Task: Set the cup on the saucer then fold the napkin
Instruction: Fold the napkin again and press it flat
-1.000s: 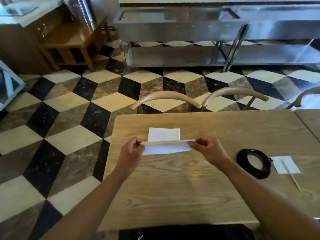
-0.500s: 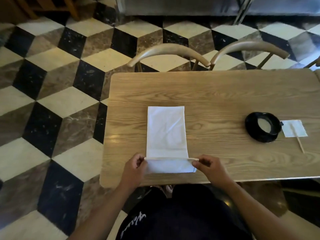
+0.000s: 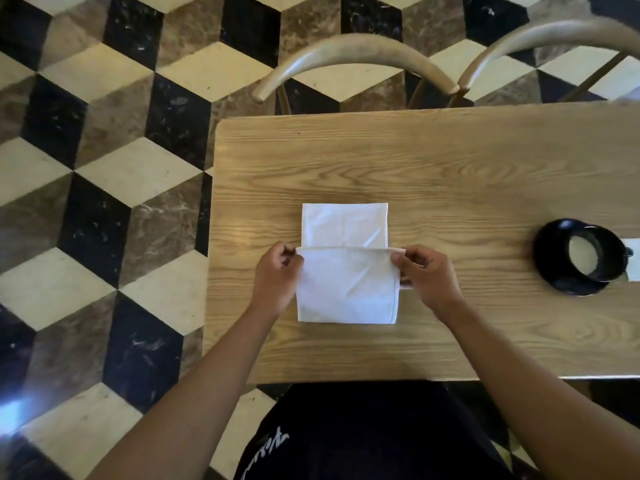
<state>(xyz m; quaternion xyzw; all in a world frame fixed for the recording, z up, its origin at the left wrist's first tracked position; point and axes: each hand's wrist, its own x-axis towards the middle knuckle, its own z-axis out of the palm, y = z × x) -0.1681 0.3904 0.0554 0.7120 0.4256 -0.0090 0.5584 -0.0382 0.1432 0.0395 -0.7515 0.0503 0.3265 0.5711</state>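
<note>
A white napkin (image 3: 346, 282) lies on the wooden table (image 3: 450, 168), its near half folded up over the far half. My left hand (image 3: 278, 280) pinches the left end of the folded edge. My right hand (image 3: 427, 277) pinches the right end of that edge. A strip of the lower layer shows beyond the fold. At the table's right stands a black cup (image 3: 594, 252) with pale liquid, sitting on a black saucer (image 3: 554, 275).
A small white paper (image 3: 632, 258) lies just right of the saucer, cut off by the frame. Two curved wooden chair backs (image 3: 346, 51) stand along the table's far edge. Checkered floor lies to the left.
Both hands have carried the napkin's near edge away from me over the spread napkin, making a wider fold. The camera has tilted further down.
</note>
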